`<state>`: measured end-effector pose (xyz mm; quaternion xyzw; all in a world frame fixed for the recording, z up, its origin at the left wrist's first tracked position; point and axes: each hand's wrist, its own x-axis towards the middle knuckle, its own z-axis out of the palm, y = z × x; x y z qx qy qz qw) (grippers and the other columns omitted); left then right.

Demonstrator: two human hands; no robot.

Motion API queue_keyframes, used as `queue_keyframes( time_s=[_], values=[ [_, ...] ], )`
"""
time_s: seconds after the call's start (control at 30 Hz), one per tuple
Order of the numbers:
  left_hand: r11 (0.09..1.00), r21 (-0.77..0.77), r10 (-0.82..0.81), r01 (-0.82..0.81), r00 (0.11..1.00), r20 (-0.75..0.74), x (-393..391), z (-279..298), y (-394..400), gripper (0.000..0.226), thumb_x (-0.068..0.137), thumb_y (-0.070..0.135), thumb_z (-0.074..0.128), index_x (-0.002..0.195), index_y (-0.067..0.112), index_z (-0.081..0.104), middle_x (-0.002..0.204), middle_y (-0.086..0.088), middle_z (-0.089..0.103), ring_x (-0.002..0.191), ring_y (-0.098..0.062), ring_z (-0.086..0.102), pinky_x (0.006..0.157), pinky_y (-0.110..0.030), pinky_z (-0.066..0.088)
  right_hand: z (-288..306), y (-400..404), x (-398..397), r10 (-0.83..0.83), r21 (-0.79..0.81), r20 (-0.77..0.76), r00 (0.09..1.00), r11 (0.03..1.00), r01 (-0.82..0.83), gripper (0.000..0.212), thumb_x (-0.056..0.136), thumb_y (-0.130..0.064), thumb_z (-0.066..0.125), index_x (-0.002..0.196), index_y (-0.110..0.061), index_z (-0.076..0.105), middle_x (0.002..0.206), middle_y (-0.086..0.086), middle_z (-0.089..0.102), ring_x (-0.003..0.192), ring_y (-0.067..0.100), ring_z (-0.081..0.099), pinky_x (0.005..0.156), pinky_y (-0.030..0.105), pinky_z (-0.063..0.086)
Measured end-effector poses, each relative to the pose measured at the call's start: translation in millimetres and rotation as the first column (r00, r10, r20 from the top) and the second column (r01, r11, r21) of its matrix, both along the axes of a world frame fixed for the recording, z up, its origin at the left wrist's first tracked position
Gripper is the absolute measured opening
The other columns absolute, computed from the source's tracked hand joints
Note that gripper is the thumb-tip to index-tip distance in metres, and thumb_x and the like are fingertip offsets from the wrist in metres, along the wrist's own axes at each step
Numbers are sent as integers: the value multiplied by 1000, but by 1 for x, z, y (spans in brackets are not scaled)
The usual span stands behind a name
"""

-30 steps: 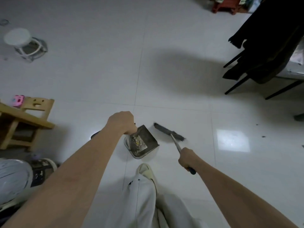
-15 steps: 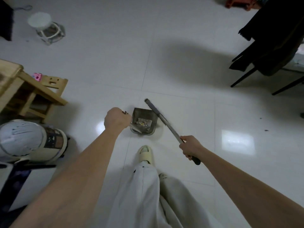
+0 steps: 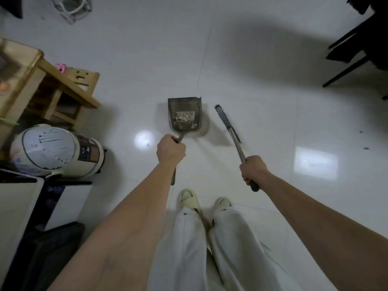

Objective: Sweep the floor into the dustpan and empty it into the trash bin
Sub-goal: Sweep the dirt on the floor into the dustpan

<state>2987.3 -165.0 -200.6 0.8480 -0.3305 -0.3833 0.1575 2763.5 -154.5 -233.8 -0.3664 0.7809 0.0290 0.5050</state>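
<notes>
The left hand (image 3: 171, 149) gripped the handle of the debris-laden dustpan (image 3: 184, 114), while the right hand (image 3: 253, 170) clenched the broom (image 3: 230, 127) handle.

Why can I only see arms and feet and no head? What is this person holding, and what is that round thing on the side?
The camera sits on the person's head and looks down, so you see what they see: their own arms, white trousers and slippers, never their head. The left hand grips the handle of a dustpan, which has a little pile of crumbs and dirt inside. The right hand grips a long-handled broom. Below is a shiny white tiled floor with a few dark specks left on the right. The round thing with the pale lid is probably the trash bin, beside a small wooden chair.
</notes>
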Motion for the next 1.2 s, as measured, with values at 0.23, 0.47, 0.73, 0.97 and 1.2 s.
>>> queue_keyframes(
  time_s=[0.23,0.47,0.73,0.97,1.2],
  values=[
    [994,-58,-85,88,995,53,26,14,-35,14,87,7,60,100,3,61,99,-14,67,86,-28,68,66,-30,52,2,-6,26,47,30,-8,999,998,-46,22,86,5,38,101,5,55,61,13,50,39,22,42,41,24,38],
    [899,107,-433,425,824,367,72,73,-83,15,83,22,62,88,8,65,76,-4,59,66,-21,52,57,-27,38,-2,-67,45,231,65,-101,968,972,-225,12,90,2,42,81,-1,50,59,11,51,37,18,47,28,16,33],
    [482,417,-861,771,328,389,44,91,-92,10,78,19,61,78,14,53,66,0,44,58,-18,46,52,-25,32,-12,-69,64,300,166,-76,951,944,-285,17,93,2,42,77,0,46,57,12,50,40,21,46,34,23,36],
    [471,426,-881,772,388,270,56,92,-104,16,78,16,58,65,14,49,66,-1,49,56,-17,45,58,-26,37,-5,-78,28,298,119,-100,949,951,-286,19,90,-1,39,99,3,55,59,12,54,38,20,48,37,22,39],
    [540,415,-841,732,492,226,55,84,-102,21,79,13,56,63,14,42,68,-2,47,68,-23,50,65,-27,41,-16,-65,65,219,198,67,973,953,-228,9,91,1,42,96,1,49,64,13,51,44,20,47,40,23,38]
  ],
)
